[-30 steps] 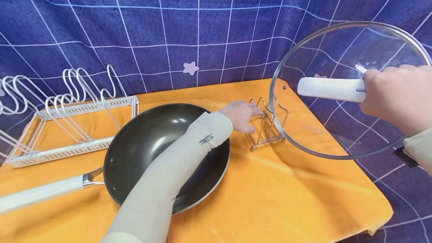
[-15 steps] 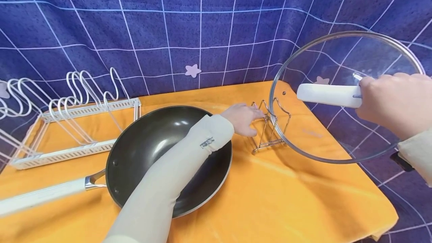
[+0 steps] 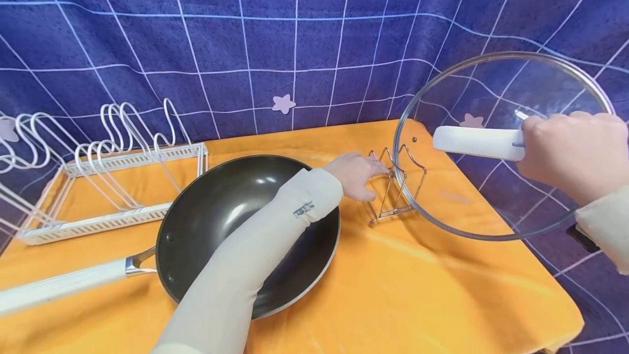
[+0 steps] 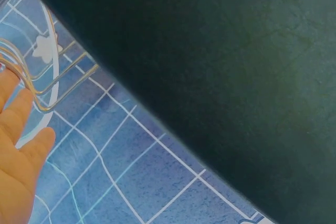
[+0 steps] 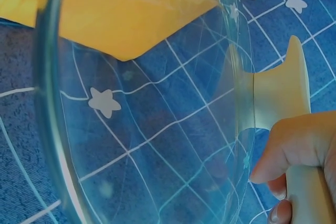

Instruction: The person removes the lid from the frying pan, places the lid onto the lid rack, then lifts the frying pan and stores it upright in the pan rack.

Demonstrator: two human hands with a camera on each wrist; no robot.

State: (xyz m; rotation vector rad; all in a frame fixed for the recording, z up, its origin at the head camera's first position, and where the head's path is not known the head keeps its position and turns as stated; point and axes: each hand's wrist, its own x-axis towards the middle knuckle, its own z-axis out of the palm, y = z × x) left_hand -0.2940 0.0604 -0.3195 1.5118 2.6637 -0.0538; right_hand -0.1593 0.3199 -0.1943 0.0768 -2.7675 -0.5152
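Observation:
My right hand (image 3: pixel 572 152) grips the white handle (image 3: pixel 474 142) of a round glass lid (image 3: pixel 511 193), which is held up on edge with its metal rim overlapping the small wire rack in the head view. In the right wrist view the thumb (image 5: pixel 302 142) lies over the handle. My left hand (image 3: pixel 355 175) reaches across the wok with extended fingers touching the left side of the wire rack (image 3: pixel 393 213). The left wrist view shows fingertips at the rack's wires and the thumb (image 4: pixel 39 148) apart. The dark wok (image 3: pixel 211 206) sits beneath my left forearm.
A white dish rack (image 3: pixel 98 222) with looped wires stands at the left. The wok's white handle (image 3: pixel 64 287) points left. The orange-covered table (image 3: pixel 417 294) ends at the right, and a blue gridded cloth (image 3: pixel 255 42) hangs behind.
The lid sits slightly lower in the head view than a second ago, while the whole view shifts a little. Left hand stays at the wire rack.

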